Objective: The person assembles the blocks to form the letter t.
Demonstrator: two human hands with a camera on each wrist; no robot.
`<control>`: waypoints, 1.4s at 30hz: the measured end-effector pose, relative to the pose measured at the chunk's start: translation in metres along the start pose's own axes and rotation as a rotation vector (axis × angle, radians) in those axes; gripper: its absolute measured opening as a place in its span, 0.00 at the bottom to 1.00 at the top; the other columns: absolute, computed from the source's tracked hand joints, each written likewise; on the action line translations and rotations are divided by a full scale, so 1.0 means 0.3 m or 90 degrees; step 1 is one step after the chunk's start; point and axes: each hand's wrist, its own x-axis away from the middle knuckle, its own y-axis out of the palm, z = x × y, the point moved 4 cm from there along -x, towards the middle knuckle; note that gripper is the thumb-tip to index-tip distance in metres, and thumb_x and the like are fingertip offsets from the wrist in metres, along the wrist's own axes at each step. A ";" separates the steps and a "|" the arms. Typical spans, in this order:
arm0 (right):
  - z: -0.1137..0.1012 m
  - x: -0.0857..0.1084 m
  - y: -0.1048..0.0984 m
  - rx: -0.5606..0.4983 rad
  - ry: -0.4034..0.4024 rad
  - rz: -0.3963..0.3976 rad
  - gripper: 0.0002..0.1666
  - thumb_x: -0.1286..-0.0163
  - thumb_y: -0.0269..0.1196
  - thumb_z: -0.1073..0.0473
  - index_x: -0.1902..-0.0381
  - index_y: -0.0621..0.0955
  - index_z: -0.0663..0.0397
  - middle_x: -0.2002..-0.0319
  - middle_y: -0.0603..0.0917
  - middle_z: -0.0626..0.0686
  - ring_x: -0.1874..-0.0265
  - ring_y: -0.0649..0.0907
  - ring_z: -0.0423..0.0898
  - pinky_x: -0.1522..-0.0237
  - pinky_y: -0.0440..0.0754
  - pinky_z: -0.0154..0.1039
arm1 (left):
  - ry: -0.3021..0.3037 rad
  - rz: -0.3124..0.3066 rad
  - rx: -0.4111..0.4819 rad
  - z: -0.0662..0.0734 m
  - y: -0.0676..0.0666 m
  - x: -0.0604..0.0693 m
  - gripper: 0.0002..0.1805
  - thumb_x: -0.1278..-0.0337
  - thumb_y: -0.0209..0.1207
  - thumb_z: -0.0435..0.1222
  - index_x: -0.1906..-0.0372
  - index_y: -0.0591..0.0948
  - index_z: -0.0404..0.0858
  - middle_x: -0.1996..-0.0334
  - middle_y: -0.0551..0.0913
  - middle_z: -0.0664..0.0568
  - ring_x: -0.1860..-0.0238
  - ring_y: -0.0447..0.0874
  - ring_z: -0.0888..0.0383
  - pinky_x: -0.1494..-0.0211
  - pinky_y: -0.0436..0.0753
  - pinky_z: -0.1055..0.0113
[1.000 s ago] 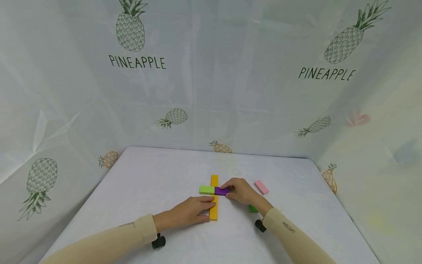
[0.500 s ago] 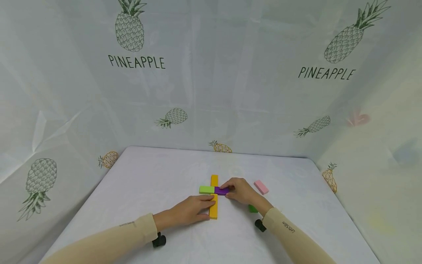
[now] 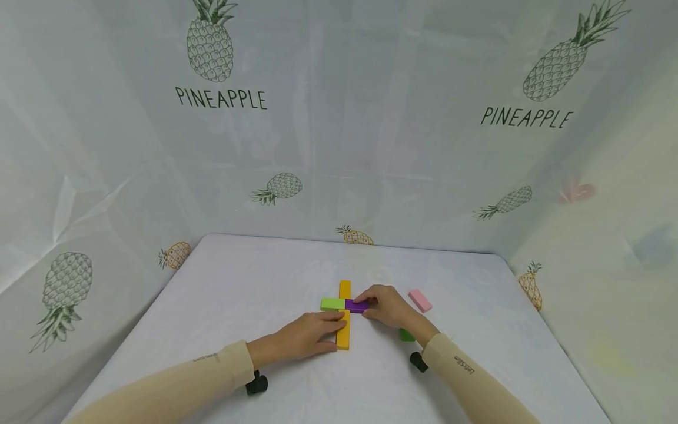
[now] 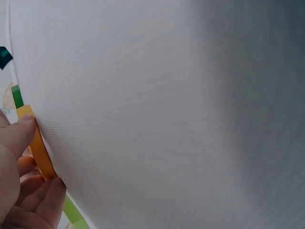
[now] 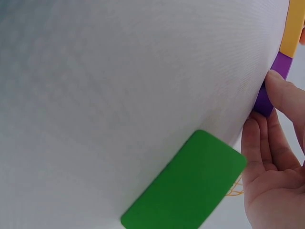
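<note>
My left hand [image 3: 303, 337] grips the near orange block [image 3: 343, 338], its thumb and fingertips on the block's sides, as the left wrist view also shows. This block lies lengthwise, its far end against a crosswise row. That row joins a light green block [image 3: 332, 304] on the left with a purple block [image 3: 352, 306] on the right, end to end. Between thumb and fingers, my right hand [image 3: 389, 307] pinches the purple block's right end, partly covering it. Beyond the row, a second orange block [image 3: 345, 288] points away from me, so the blocks form a cross.
A pink block [image 3: 420, 300] lies right of my right hand. Partly hidden under the right wrist is a dark green block [image 3: 406, 335], large in the right wrist view. The white tabletop [image 3: 254, 271] ends at a printed curtain [image 3: 392, 147] behind.
The near orange block has slid slightly away from me with my left hand, closing the small gap to the crosswise row. My right hand and the purple block have stayed in place.
</note>
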 end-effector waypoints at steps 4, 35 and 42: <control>0.002 0.000 -0.002 -0.004 0.005 0.001 0.18 0.30 0.74 0.62 0.44 0.90 0.41 0.48 0.88 0.47 0.52 0.82 0.43 0.41 0.86 0.46 | -0.004 -0.002 -0.005 0.001 -0.004 -0.003 0.31 0.30 0.69 0.45 0.27 0.79 0.39 0.24 0.74 0.47 0.25 0.75 0.52 0.29 0.79 0.60; 0.014 -0.011 0.000 -0.015 0.014 0.001 0.18 0.31 0.75 0.62 0.45 0.91 0.40 0.49 0.88 0.46 0.52 0.83 0.43 0.41 0.87 0.46 | -0.015 -0.012 -0.001 0.002 -0.007 -0.003 0.32 0.30 0.69 0.46 0.27 0.78 0.40 0.24 0.74 0.48 0.25 0.74 0.53 0.28 0.79 0.59; 0.011 -0.008 0.003 -0.016 0.010 0.001 0.18 0.31 0.75 0.62 0.45 0.91 0.40 0.49 0.88 0.46 0.52 0.83 0.44 0.41 0.87 0.46 | -0.018 -0.015 0.000 0.005 -0.008 -0.001 0.32 0.30 0.69 0.46 0.26 0.78 0.39 0.23 0.73 0.48 0.24 0.73 0.53 0.27 0.78 0.59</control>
